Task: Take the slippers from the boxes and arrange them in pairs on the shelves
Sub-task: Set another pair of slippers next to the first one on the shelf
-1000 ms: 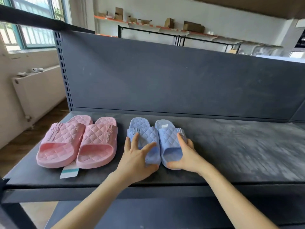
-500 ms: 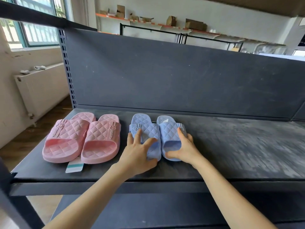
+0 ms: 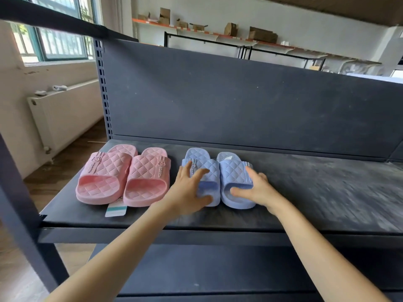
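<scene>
Our left hand [image 3: 188, 192] spreads its fingers wide over one quilted blue rubber slipper [image 3: 212, 174]; our right hand [image 3: 260, 190] pinches the second blue slipper [image 3: 233, 174] by its strap.

Both bare forearms reach from the near edge toward the far side, converging. The left hand [image 3: 187, 192] is palm down, fingers splayed and straight, thumb stretched right, lying flat on the left blue slipper [image 3: 209, 168]. The right hand [image 3: 259, 190] has fingers bent over the outer side of the right blue slipper [image 3: 233, 173], thumb at its opening.
</scene>
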